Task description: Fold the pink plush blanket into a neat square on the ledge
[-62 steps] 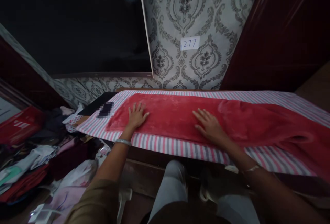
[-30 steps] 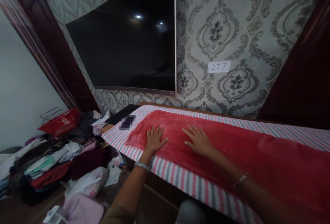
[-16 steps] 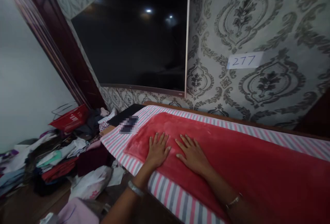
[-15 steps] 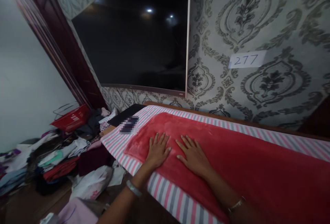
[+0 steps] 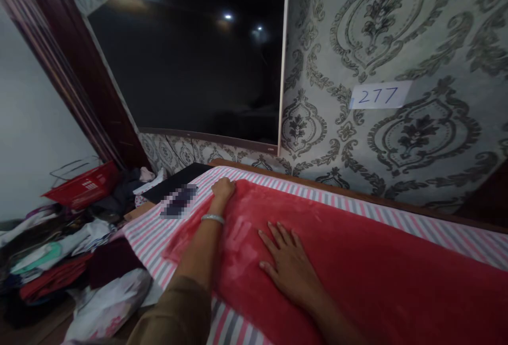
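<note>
A red plush blanket lies spread over a striped pink, grey and white cloth. At the blanket's far left corner, my left hand is closed, apparently pinching its edge; the fingertips are partly hidden. My right hand rests flat on the blanket's left half with its fingers spread. Paler smears mark the pile between the two hands.
A pixelated dark item lies on the striped cloth to the left. Clothes, a white plastic bag and a red basket crowd the left side. A large black screen hangs behind.
My left hand has gone from lying flat on the blanket to its far left corner, and its fingers have closed. The right hand stays flat. The view has shifted slightly.
</note>
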Demonstrator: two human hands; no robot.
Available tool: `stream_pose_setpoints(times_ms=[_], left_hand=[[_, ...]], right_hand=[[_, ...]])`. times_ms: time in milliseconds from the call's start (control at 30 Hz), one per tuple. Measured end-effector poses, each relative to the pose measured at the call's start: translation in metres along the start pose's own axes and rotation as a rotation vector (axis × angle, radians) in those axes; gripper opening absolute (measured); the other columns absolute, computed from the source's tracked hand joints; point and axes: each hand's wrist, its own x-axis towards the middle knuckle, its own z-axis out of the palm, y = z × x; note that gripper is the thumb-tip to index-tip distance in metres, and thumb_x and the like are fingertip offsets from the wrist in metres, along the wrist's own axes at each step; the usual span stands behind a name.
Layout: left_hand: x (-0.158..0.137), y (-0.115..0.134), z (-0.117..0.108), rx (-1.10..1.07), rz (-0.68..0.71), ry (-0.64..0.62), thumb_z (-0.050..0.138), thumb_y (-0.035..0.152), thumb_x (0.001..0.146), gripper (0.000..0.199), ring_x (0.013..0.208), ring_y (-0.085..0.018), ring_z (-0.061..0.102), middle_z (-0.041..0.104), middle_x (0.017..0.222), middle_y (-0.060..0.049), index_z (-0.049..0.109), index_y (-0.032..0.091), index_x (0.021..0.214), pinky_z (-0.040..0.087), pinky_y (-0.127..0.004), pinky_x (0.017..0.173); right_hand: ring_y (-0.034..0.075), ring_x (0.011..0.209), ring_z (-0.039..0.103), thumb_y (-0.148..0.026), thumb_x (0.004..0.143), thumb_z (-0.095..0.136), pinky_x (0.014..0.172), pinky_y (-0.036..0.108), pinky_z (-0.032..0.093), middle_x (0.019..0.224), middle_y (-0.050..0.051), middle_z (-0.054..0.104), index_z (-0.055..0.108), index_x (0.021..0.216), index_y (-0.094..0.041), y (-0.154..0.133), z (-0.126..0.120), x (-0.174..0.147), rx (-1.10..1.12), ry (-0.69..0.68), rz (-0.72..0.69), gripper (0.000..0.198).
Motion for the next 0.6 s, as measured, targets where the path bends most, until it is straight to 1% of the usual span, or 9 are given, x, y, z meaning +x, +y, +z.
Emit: stream_pose_setpoints(times_ms=[100,167,200,267,333,400,500,533,600], left_hand=[[-0.01,0.004,0.013,0.008,0.03,0.092,0.043,0.035,0.096,0.041,0.119,-0.036,0.061,0.066,0.12,-0.026,0.065,0.007,0.114,0.046,-0.042,0.094],[-0.013,0.004,0.017,-0.024,0.068,0.141,0.044,0.032,0.095,0.037,0.117,-0.033,0.062,0.067,0.118,-0.023,0.062,0.009,0.118,0.046,-0.04,0.094],[-0.013,0.003,0.018,-0.064,0.08,0.145,0.046,0.031,0.094,0.035,0.114,-0.032,0.064,0.069,0.114,-0.022,0.06,0.01,0.119,0.046,-0.039,0.092],[-0.01,-0.002,0.02,-0.196,0.085,0.1,0.052,0.03,0.092,0.035,0.101,-0.028,0.068,0.072,0.104,-0.017,0.057,0.012,0.121,0.049,-0.035,0.084],[-0.005,-0.008,0.023,-0.353,0.105,0.029,0.057,0.032,0.089,0.042,0.09,-0.024,0.069,0.073,0.097,-0.011,0.053,0.014,0.127,0.05,-0.032,0.077],[0.0,-0.015,0.027,-0.477,0.186,0.012,0.058,0.031,0.087,0.046,0.087,-0.021,0.068,0.073,0.096,-0.008,0.051,0.016,0.131,0.051,-0.031,0.078],[0.004,-0.021,0.03,-0.559,0.341,0.091,0.054,0.021,0.085,0.04,0.104,-0.022,0.066,0.072,0.113,-0.008,0.06,0.019,0.124,0.05,-0.033,0.093],[0.004,-0.022,0.03,-0.567,0.376,0.128,0.052,0.017,0.083,0.04,0.109,-0.023,0.065,0.071,0.118,-0.008,0.062,0.02,0.122,0.048,-0.034,0.098],[0.004,-0.022,0.029,-0.573,0.416,0.191,0.048,0.01,0.08,0.047,0.116,-0.023,0.063,0.071,0.12,-0.006,0.063,0.022,0.123,0.045,-0.035,0.104]], right_hand=[[0.028,0.154,0.004,-0.05,0.096,0.047,0.122,0.055,0.003,0.167,0.0,0.01,0.025,0.158,-0.035,0.0,-0.001,0.001,0.009,-0.013,0.005,0.068],[0.028,0.154,0.003,-0.05,0.096,0.046,0.123,0.054,0.003,0.167,-0.001,0.009,0.024,0.158,-0.035,0.0,-0.001,0.001,0.008,-0.013,0.009,0.068],[0.027,0.154,0.003,-0.051,0.096,0.046,0.123,0.054,0.003,0.167,-0.001,0.009,0.024,0.158,-0.035,0.0,-0.001,0.001,0.005,-0.015,0.013,0.068],[0.027,0.154,0.003,-0.051,0.097,0.044,0.123,0.054,0.003,0.167,-0.002,0.009,0.024,0.158,-0.035,0.0,-0.002,0.001,-0.001,-0.024,0.019,0.067],[0.026,0.154,0.003,-0.052,0.097,0.044,0.123,0.054,0.003,0.167,-0.002,0.008,0.024,0.158,-0.035,0.0,-0.002,0.001,-0.009,-0.031,0.023,0.066],[0.026,0.154,0.003,-0.052,0.097,0.044,0.123,0.053,0.004,0.167,-0.002,0.008,0.023,0.158,-0.036,0.001,-0.002,0.0,-0.016,-0.032,0.025,0.067],[0.026,0.154,0.002,-0.053,0.097,0.044,0.123,0.053,0.005,0.167,-0.003,0.007,0.022,0.159,-0.037,0.001,-0.002,0.0,-0.024,-0.034,0.026,0.067],[0.026,0.154,0.002,-0.053,0.097,0.043,0.123,0.053,0.005,0.167,-0.003,0.007,0.022,0.159,-0.037,0.001,-0.002,0.0,-0.026,-0.035,0.026,0.067],[0.025,0.154,0.002,-0.053,0.097,0.043,0.123,0.053,0.005,0.167,-0.003,0.007,0.022,0.159,-0.037,0.001,-0.001,0.0,-0.027,-0.034,0.024,0.067]])
